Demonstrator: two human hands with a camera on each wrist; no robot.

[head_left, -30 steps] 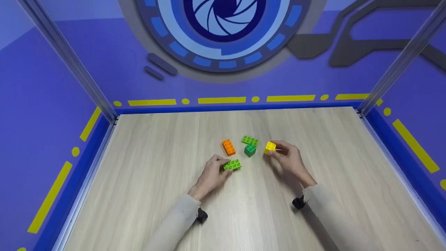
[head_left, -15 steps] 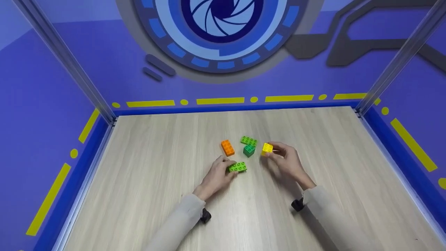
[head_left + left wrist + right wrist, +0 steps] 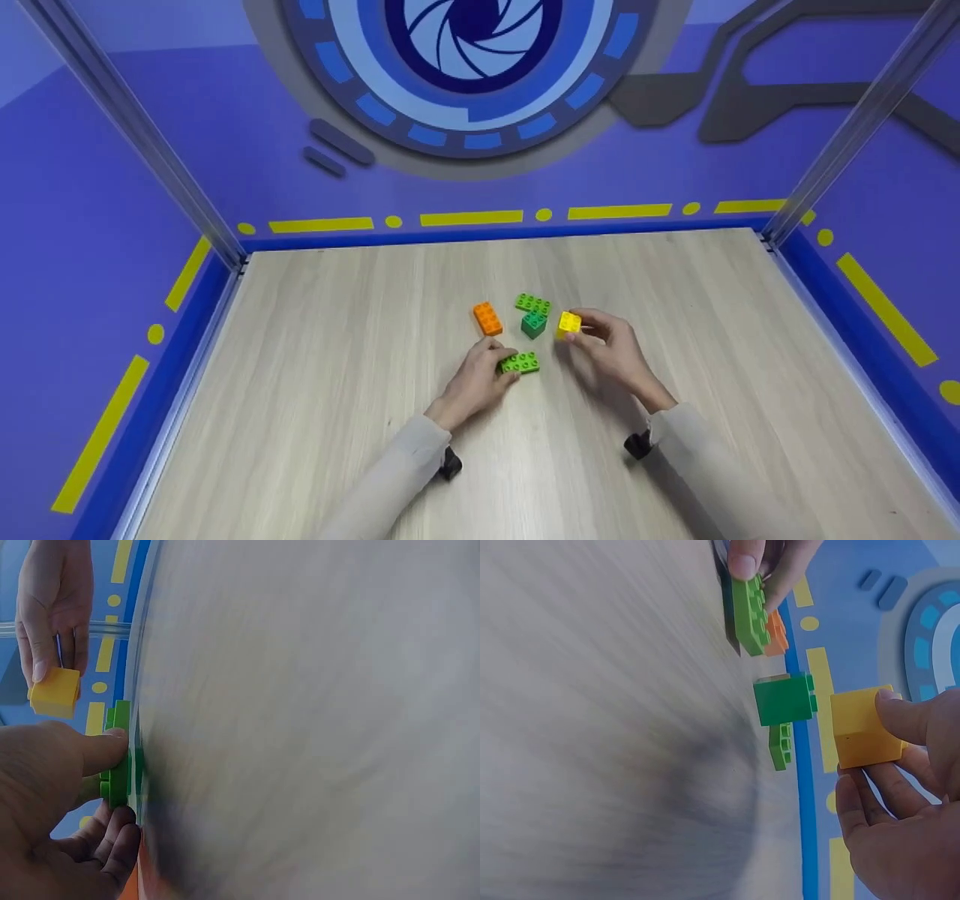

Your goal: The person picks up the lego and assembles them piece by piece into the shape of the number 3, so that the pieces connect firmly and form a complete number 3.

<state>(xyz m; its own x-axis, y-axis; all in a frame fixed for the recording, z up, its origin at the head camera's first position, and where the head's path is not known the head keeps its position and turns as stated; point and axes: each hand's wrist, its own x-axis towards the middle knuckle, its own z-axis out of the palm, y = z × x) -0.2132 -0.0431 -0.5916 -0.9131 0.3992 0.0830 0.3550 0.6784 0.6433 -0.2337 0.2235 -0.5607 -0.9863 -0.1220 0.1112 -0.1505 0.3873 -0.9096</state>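
My left hand (image 3: 476,381) pinches a light green toy building brick (image 3: 525,362) between thumb and fingers, its studs facing up. In the right wrist view this light green brick (image 3: 748,615) is tilted close above the tabletop. Held in my right hand (image 3: 616,354) is a square yellow brick (image 3: 569,323), raised off the table. A dark green square brick (image 3: 534,325) stands just left of the yellow one. Behind it lies a second light green brick (image 3: 533,302); whether those two touch I cannot tell. An orange brick (image 3: 487,319) lies beyond my left hand.
The wooden tabletop (image 3: 337,360) is bounded by a patterned blue back wall (image 3: 420,187) and side walls. Metal posts stand at both back corners. A small black device (image 3: 637,445) sits at the right wrist.
My left hand has moved right with the light green brick. My right hand has shifted slightly left with the yellow brick, so the two bricks are closer. The other bricks stay put.
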